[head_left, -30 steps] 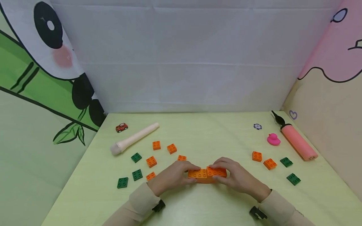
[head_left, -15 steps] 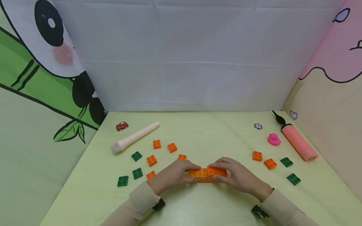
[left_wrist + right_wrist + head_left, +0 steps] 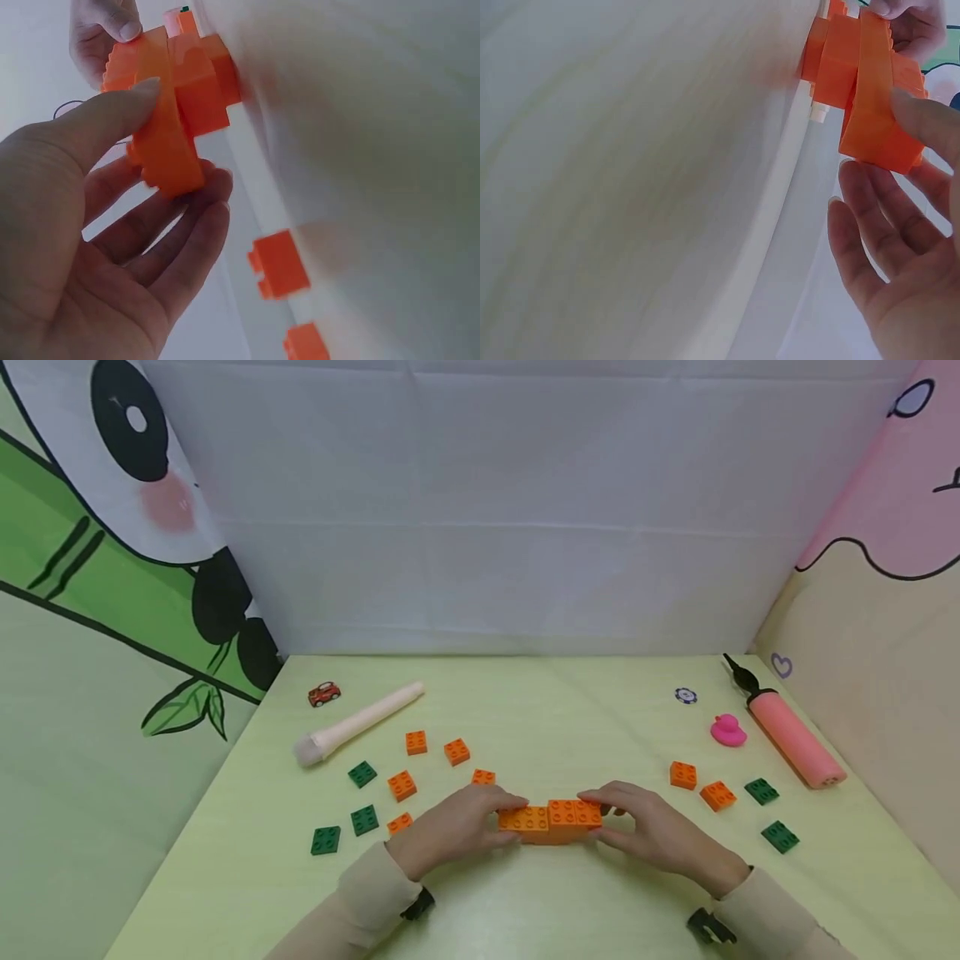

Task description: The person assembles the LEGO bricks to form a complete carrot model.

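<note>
Several orange toy building bricks joined into a stepped stack [image 3: 523, 820] stand in front of me on the table [image 3: 517, 910]. Its upper row is wide, with narrower bricks underneath in the left wrist view. My left hand [image 3: 457, 828] pinches the stack's left end, thumb [image 3: 146, 97] on the near side and fingers behind. At the right end, the raised brick [image 3: 574, 814] has my right hand [image 3: 652, 831] loosely around it. In the right wrist view that hand's thumb [image 3: 922, 120] overlaps the brick, while its fingers [image 3: 855, 240] stand apart below the brick's end.
Loose orange bricks [image 3: 402, 786] and green bricks [image 3: 326, 840] lie left; more orange [image 3: 717, 796] and green bricks [image 3: 780, 837] lie right. Further back are a red toy car [image 3: 324, 694], white tube [image 3: 360, 722], pink duck [image 3: 727, 730], chip [image 3: 686, 695] and pink pump [image 3: 795, 739].
My right hand has slid to the right and loosened around the end brick, showing more of its top. The left hand keeps its grip and the stack stays in place.
</note>
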Demonstrator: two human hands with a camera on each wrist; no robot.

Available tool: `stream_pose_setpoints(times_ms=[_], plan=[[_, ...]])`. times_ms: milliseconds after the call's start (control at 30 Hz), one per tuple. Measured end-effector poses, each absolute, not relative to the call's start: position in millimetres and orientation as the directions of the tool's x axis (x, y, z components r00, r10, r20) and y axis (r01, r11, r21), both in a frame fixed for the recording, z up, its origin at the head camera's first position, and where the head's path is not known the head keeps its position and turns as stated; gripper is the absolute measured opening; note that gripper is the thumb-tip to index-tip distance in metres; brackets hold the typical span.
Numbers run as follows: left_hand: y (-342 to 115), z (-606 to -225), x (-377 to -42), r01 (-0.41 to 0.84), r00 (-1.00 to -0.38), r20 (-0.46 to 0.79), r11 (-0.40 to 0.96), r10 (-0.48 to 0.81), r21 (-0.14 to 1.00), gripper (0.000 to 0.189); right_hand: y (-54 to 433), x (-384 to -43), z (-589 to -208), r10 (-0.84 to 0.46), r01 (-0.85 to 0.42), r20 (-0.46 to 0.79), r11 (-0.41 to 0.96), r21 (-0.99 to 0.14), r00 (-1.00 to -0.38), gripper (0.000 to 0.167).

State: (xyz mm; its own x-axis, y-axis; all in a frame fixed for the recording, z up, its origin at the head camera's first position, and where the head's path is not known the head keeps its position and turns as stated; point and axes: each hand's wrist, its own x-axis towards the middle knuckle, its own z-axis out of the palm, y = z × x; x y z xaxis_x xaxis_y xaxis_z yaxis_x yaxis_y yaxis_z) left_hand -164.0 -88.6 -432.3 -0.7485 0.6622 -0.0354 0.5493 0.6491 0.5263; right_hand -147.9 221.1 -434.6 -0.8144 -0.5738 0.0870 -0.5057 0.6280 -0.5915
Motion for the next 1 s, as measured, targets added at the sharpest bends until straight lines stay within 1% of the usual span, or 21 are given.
stream_pose_setpoints(times_ms=[133,267,333,400,467,533,833,1000], plan=[[-114,-424,-155,0.480,-0.810,-0.059,0.717,0.584,0.505,0.051,222,-148,-434,-0.572,-0.507,0.091,0.629,-0.590,-0.815,0.048],[-150,-420,-144,0.366,-0.888,-0.061,0.780,0.456,0.508,0.048,223,-146,-434,-0.567,-0.505,0.097,0.627,-0.593,-0.818,0.048],[-165,-420,-138,0.308,-0.922,-0.060,0.817,0.383,0.487,0.046,223,-146,-434,-0.567,-0.505,0.096,0.628,-0.592,-0.818,0.047],[-176,-422,-132,0.271,-0.943,-0.052,0.848,0.329,0.455,0.044,223,-146,-434,-0.567,-0.507,0.097,0.630,-0.589,-0.818,0.047],[-185,-423,-127,0.250,-0.954,-0.046,0.872,0.296,0.420,0.043,223,-146,-434,-0.569,-0.508,0.096,0.631,-0.586,-0.817,0.047],[-190,-425,-125,0.252,-0.956,-0.037,0.881,0.290,0.400,0.043,223,-146,-434,-0.568,-0.511,0.100,0.632,-0.583,-0.817,0.046],[-191,-432,-125,0.229,-0.958,-0.078,0.902,0.274,0.367,0.040,223,-146,-434,-0.564,-0.503,0.093,0.636,-0.586,-0.821,0.046],[-189,-432,-128,0.241,-0.956,-0.075,0.906,0.283,0.348,0.038,223,-146,-434,-0.564,-0.502,0.090,0.637,-0.585,-0.821,0.047]])
